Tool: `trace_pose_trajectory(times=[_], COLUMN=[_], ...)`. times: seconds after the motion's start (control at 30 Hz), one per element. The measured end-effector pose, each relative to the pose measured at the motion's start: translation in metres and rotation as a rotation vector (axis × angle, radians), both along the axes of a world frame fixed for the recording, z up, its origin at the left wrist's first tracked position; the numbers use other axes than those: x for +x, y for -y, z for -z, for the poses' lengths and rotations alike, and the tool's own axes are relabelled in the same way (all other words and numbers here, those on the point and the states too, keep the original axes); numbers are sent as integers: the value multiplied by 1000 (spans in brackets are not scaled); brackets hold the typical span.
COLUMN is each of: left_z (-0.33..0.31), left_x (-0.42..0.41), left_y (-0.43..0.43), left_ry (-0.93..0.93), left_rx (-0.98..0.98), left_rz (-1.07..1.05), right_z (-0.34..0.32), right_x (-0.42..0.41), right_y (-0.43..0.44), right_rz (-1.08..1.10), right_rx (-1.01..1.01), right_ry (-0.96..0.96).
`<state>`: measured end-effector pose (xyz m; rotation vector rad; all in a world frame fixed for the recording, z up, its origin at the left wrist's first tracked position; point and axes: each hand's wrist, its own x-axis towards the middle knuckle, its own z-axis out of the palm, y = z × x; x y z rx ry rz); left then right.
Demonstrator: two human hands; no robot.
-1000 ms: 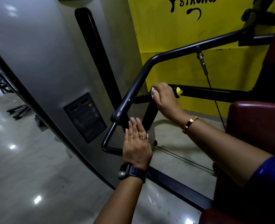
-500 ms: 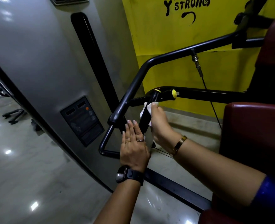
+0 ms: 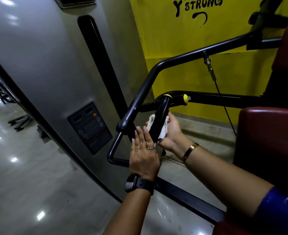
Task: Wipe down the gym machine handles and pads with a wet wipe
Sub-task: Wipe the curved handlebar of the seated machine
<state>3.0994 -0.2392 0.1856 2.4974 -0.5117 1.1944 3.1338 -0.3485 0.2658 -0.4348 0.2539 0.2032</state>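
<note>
Right hand (image 3: 172,131): fingers curled round the upright handle (image 3: 163,107), gripping it low down, with the white wipe (image 3: 164,130) trapped between palm and grip. Wipe edges stick out on both sides of the handle, crumpled. Above the hand, the handle's black length is bare up to its yellow cap. Left hand (image 3: 144,155): flat, fingers straight and together, holding nothing, back to the camera. Its fingertips lie against the handle's lower end, just beside the right thumb; cannot tell how hard they press. Immediately left of those fingertips the curved bar (image 3: 142,94) drops past, so the gap between bar and handle is tight. Below the left hand the bar bends into a loop that passes under the palm. Further left, the grey panel (image 3: 38,65) stands close behind the bar, leaving little room on that side. Right of the right hand there is open floor (image 3: 207,133), crossed by a thin cable (image 3: 225,107) beyond the wrist and ending at the red pad (image 3: 268,133). Beyond both hands stands a yellow wall (image 3: 182,39).
</note>
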Motion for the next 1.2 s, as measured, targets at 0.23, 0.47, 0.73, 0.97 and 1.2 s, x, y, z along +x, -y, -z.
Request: trace_pose_trajectory(times=[0.23, 0.47, 0.73, 0.97, 1.2], left_z=[2, 4, 1, 1, 4], left_x=[3, 4, 1, 1, 4], left_y=[-1, -1, -1, -2, -2], left_ry=[-30, -43, -40, -57, -24], left_rx=[-4, -13, 9, 18, 31], left_rz=[15, 22, 17, 17, 1], right_z=[-32, -30, -30, -49, -17], right_x=[27, 39, 44, 57, 41], right_y=[14, 2, 3, 21, 29], right_rz=[71, 263, 446, 458, 630], right_rx=[-20, -313, -672, -1453, -1971], right_ry=[-6, 59, 83, 166, 566])
